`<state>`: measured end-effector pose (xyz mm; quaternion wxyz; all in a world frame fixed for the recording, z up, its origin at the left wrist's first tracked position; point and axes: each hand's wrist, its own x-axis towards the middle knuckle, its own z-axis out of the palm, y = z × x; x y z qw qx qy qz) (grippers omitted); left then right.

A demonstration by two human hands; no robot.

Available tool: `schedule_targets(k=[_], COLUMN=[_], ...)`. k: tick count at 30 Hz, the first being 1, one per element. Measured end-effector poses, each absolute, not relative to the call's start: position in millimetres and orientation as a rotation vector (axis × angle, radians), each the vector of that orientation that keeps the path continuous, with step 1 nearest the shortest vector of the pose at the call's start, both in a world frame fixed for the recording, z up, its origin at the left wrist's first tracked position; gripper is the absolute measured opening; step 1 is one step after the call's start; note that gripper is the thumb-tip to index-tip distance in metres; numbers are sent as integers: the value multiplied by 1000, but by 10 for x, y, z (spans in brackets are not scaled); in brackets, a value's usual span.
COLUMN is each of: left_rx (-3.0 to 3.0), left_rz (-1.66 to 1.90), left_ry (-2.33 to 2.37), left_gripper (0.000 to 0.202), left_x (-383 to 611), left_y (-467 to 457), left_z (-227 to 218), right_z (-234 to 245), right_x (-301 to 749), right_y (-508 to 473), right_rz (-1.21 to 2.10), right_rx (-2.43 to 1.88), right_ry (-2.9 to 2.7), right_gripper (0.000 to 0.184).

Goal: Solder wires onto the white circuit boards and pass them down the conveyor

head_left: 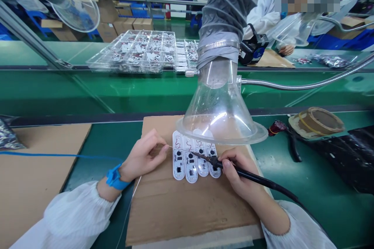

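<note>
Between thumb and fingers, my left hand (149, 151) pinches a thin solder wire (129, 206), whose end reaches over the white oblong circuit-board pieces (179, 163). My right hand (241, 171) grips a black soldering iron (216, 162) like a pen. Its tip points left, over the second piece from the left, close to the wire's end; whether they touch I cannot tell. Several of these pieces stand side by side on a cardboard sheet (187, 210), with dark chips and thin red wires on them. A blue wrist strap (115, 177) is around my left wrist.
A clear fume hood (220, 113) hangs low over the boards' far ends. To the right lie a tape-like roll (318, 121), a bundle of red wires (277, 127) and a black bag (344, 159). Beyond, compartment trays (140, 52) stand near a co-worker's hand (286, 49).
</note>
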<state>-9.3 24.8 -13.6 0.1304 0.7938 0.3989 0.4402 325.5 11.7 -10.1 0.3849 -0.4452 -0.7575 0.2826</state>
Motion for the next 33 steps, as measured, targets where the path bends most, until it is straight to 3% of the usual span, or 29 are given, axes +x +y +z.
schedule_targets(k=[14,33], left_rx=[2269,2325], left_rz=[1330,1245], left_ry=[1164,1128], left_gripper=[14,14], left_x=[-104,-79], left_y=[261,249], left_z=[-150,-120], right_z=[-198,104], right_x=[3317,3087], right_y=[55,99], right_rz=[790,659], right_rx=[-1202,-1128], right_ry=[-1824,-1974], right_gripper=[18,22])
